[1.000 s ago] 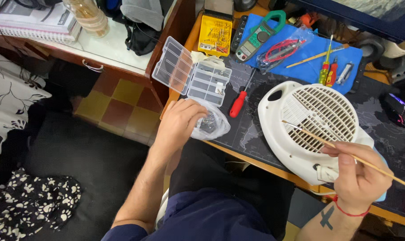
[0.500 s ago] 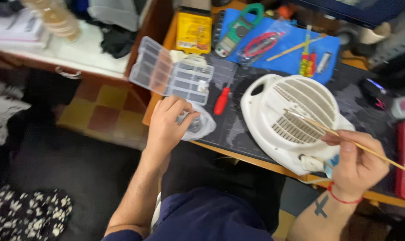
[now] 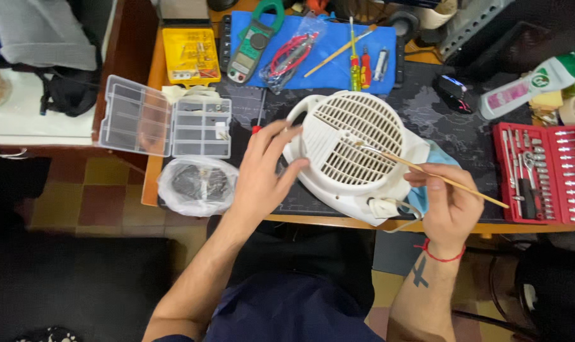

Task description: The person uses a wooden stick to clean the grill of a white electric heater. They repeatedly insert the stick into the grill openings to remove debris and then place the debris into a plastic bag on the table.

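- Steadying white fan heater [image 3: 354, 152], centre frame, left hand [image 3: 262, 174] spread wide against its rim, gripping nothing.
- Pinching thin wooden brush [image 3: 427, 171] in right hand [image 3: 449, 209]; tip seemingly resting on grille, contact unclear.
- Risking bristles snagging in slats, or heater tipping off desk's [image 3: 427, 117] near edge.
- Crowding dark mat: clear compartment box [image 3: 167, 126] left, red socket set [image 3: 544, 171] right; tiled floor [image 3: 85, 190] lower left.
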